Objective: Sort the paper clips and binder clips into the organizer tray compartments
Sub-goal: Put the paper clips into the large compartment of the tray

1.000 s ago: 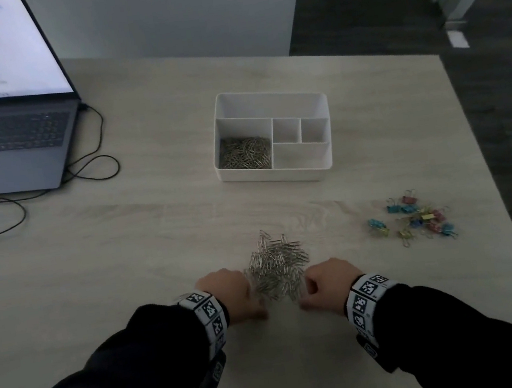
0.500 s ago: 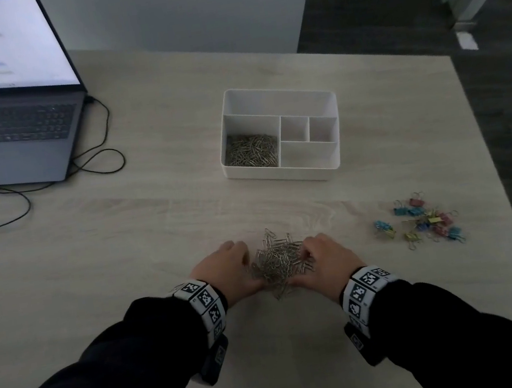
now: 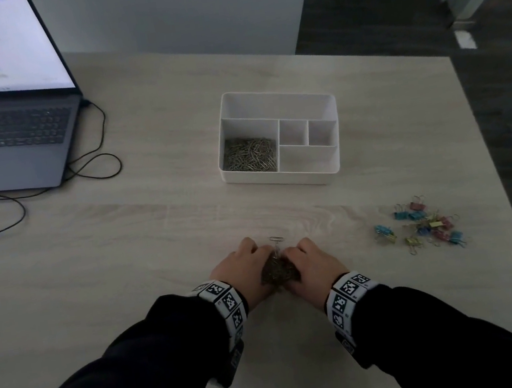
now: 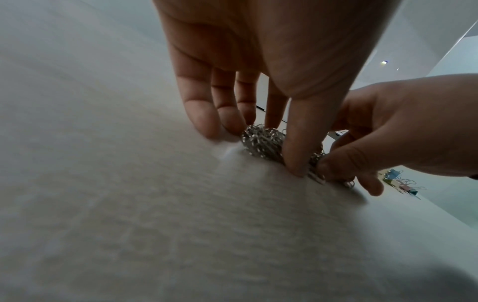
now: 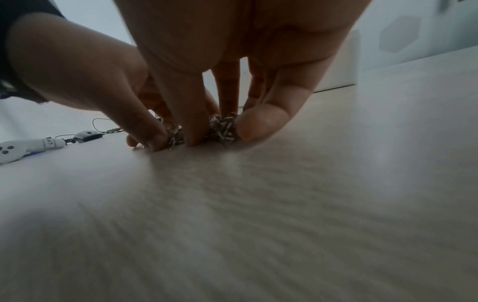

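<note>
A heap of silver paper clips (image 3: 277,270) lies on the table near its front edge, squeezed between both hands. My left hand (image 3: 249,266) grips it from the left and my right hand (image 3: 306,261) from the right. In the left wrist view thumb and fingers close round the heap (image 4: 261,143); the right wrist view shows the same heap (image 5: 223,128). One stray clip (image 3: 276,239) lies just beyond the fingertips. The white organizer tray (image 3: 279,178) stands farther back, with paper clips (image 3: 249,158) in its front-left compartment. Coloured binder clips (image 3: 422,225) lie loose to the right.
An open laptop (image 3: 6,131) sits at the back left with black cables (image 3: 94,164) trailing beside it. A white device (image 5: 26,147) lies at the far left. The table's right edge (image 3: 511,222) runs close behind the binder clips.
Both hands have moved inward and closed round the paper clip pile, which has shrunk from a spread patch to a tight heap. One clip was left behind just ahead.
</note>
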Action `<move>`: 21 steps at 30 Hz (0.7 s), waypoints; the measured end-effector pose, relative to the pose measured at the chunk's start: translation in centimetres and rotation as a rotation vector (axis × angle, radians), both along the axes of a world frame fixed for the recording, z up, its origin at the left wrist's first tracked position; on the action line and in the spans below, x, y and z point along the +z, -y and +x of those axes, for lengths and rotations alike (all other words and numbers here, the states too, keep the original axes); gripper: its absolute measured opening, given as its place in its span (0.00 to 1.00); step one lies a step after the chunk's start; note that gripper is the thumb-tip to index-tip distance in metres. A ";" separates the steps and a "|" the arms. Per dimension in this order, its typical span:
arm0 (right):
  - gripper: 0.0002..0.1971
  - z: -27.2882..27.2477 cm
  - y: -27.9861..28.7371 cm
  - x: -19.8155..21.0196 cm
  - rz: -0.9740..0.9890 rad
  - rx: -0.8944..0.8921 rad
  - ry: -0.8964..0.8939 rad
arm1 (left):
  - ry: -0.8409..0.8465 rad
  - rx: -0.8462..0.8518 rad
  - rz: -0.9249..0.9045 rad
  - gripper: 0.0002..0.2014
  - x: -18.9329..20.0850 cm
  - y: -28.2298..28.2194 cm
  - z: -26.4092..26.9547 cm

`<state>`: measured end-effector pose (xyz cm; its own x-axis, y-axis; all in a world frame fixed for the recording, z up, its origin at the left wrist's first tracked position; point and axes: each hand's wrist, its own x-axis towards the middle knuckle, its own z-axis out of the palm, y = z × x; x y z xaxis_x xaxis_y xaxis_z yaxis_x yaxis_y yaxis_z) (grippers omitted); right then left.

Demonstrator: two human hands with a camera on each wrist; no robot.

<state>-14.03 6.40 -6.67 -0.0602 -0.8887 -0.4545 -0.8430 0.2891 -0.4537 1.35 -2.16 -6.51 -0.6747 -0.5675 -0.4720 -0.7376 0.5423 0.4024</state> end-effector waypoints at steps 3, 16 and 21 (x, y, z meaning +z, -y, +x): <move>0.19 -0.2 0.4 0.0 0.003 -0.010 0.002 | -0.005 -0.003 0.002 0.23 0.0 0.3 -0.3; 0.07 -1.9 2.7 1.2 0.046 -0.243 0.202 | -0.111 0.107 0.172 0.09 0.3 3.3 -1.2; 0.04 -2.6 4.2 1.5 0.053 -0.312 0.289 | -0.185 0.199 0.304 0.04 0.7 5.0 -1.1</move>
